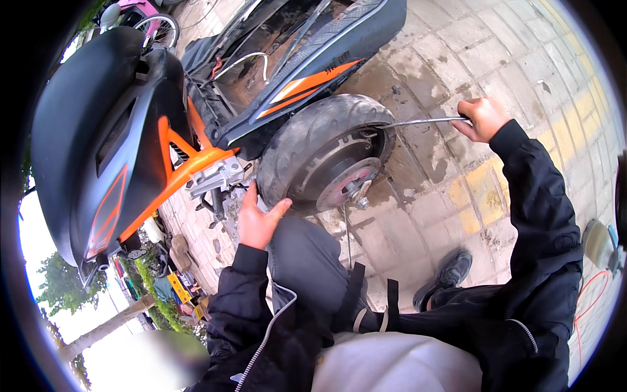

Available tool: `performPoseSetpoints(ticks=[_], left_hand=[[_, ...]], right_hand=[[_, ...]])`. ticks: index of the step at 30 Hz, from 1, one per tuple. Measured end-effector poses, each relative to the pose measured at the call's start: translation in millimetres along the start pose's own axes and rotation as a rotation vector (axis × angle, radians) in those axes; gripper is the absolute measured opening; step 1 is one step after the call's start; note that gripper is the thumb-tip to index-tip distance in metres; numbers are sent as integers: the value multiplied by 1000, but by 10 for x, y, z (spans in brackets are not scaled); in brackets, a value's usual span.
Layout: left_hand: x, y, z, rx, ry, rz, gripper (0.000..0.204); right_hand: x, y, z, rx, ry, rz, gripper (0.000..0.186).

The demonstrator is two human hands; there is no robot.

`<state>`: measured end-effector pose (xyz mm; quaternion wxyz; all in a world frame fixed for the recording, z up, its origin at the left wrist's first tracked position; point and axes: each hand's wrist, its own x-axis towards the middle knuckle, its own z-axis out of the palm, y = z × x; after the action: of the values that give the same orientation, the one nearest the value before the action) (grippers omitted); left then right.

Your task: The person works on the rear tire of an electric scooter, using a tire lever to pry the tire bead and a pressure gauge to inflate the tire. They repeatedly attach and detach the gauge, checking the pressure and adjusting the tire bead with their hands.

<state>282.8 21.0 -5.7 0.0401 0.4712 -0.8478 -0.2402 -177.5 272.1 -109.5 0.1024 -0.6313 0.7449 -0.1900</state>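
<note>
My right hand [486,119] is closed around the end of a thin metal tire lever [428,121]. The lever's far end reaches in between the black tire [297,140] and the rim of the hub wheel [336,163]. My left hand [255,219] lies against the near left side of the tire, thumb and index finger spread apart, gripping nothing. A brake disc [353,183] and an axle with a nut [362,196] show at the wheel's middle. The wheel is beside a black and orange electric scooter [196,163], next to my knee.
Wires [241,65] stick out of the scooter's opened floor compartment. A thin rod [347,238] shows below the wheel, by my knee. Paving bricks [457,59] with a yellow strip cover the ground. A red hose or cable [588,300] lies at the far right.
</note>
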Motion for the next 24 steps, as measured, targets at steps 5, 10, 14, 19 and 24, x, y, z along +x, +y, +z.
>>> performPoseSetpoints(ticks=[5,10,14,19,24], left_hand=[[158,-66,51,-431,-190,18,109],[331,-79,0,-244,-257,101,106],[467,-139,-94,-215,-310,150,106],[572,-265,-12,-212,-287,208,107],[516,-159,-101,-217,-297,188,110]], right_hand=[[-100,-83,-49,42,-51,21,25],[-30,-417,-358,91,-179,131,20],[150,-578,-537,168,-376,165,25],[179,-498,-484,119,-484,199,32],[340,-493,-543,186,-727,328,38]])
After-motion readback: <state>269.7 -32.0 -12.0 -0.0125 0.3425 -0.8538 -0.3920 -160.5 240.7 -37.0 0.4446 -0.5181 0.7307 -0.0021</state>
